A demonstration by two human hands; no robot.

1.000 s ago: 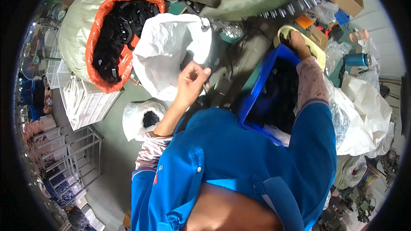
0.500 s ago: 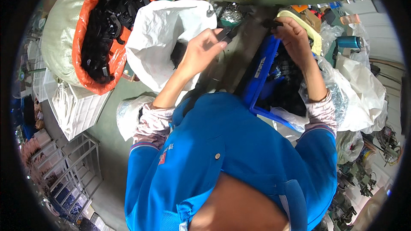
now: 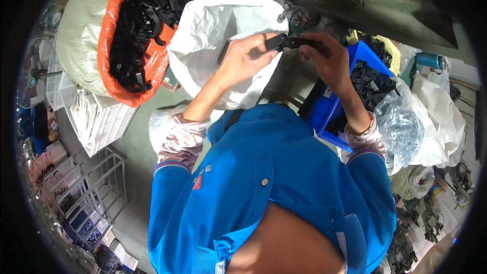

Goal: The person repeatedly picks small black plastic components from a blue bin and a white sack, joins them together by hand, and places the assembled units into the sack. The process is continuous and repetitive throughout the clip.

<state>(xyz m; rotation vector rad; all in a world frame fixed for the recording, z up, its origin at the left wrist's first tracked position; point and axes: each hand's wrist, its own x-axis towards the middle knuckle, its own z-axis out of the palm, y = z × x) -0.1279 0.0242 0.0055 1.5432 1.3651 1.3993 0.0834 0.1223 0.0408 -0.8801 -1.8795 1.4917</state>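
Observation:
My left hand pinches a small black part with a rounded end between thumb and fingers, over the rim of a white sack. From the right, my right hand grips a second dark part, its tip meeting or nearly meeting the first one. Whether the two are joined I cannot tell. Beneath my right forearm stands a blue bin holding many small black pieces.
An orange-lined bulk sack full of black parts stands at the left, beside a white crate. Machine metalwork crosses the far side. A yellow container and clear plastic bags lie at the right.
My right hand has come left and brought its dark part against or close to the one in my left hand. The whole view has shifted slightly, showing more of the blue bin's contents.

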